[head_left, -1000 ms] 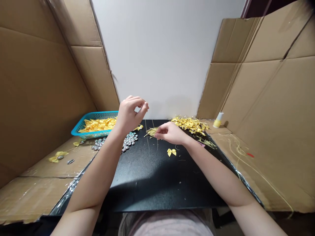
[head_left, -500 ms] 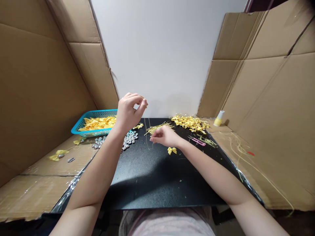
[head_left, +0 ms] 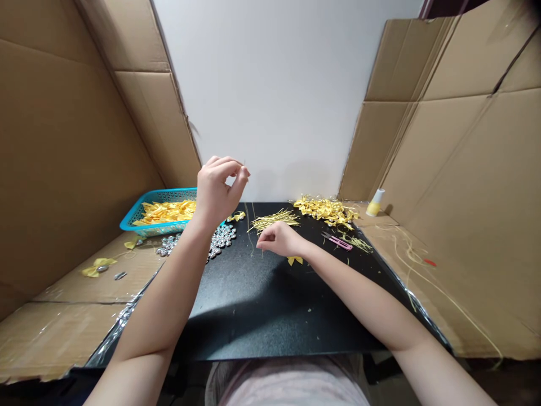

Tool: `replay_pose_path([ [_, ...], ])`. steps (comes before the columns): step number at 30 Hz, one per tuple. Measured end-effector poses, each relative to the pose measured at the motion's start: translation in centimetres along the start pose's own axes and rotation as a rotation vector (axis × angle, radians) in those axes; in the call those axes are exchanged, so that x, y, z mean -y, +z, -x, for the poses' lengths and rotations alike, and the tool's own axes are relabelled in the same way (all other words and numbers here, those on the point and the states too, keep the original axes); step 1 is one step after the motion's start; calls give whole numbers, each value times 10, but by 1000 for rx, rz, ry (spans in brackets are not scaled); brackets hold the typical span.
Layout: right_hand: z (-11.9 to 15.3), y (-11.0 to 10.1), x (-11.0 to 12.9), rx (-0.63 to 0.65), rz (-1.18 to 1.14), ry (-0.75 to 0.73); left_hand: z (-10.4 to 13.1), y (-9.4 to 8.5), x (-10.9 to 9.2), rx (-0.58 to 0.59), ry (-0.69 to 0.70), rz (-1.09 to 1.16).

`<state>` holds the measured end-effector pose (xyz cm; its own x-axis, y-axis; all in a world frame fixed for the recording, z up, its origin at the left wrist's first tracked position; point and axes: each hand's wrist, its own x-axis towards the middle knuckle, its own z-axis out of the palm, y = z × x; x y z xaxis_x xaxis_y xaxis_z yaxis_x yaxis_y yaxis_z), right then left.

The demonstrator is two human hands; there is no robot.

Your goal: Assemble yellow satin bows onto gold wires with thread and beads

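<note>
My left hand [head_left: 221, 186] pinches a thread [head_left: 249, 228], my right hand [head_left: 279, 238] closed, contents unclear, well back from the near edge of the tabletop [head_left: 262, 304], the strand pale, thin.

nothing readable on show right now: around the blue basket [head_left: 127, 223], and across to the thread cone [head_left: 374, 204] well off to its right, not one word, label, brand, number or sign can be made out.
</note>
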<state>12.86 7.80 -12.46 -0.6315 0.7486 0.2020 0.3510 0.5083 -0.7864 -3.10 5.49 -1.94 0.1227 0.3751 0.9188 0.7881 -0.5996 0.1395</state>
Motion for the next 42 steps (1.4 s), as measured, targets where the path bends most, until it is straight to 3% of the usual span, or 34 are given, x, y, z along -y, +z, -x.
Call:
replay_pose_path([
  [10,-4,7,-10,-4,8,-28,0,-1,-6,-58,-8,69],
  [15,-5,19,-19,51,15,-23,-1,-2,-8,-67,-19,108],
  [19,-4,25,-25,181,35,-35,-1,-3,-6,-64,-11,111],
  [25,-4,-3,-26,296,98,-5,-2,-4,-5,-60,-6,70],
  [27,-4,-15,-22,276,88,3,-2,-4,-5,-59,-4,65],
  [30,-3,-21,-11,142,13,-56,-2,-3,-5,-52,6,66],
  [35,-2,-2,-2,-40,-30,-244,-1,-2,-6,-39,18,76],
  [42,-3,11,-5,-108,1,-223,-1,-3,-7,-71,19,75],
])
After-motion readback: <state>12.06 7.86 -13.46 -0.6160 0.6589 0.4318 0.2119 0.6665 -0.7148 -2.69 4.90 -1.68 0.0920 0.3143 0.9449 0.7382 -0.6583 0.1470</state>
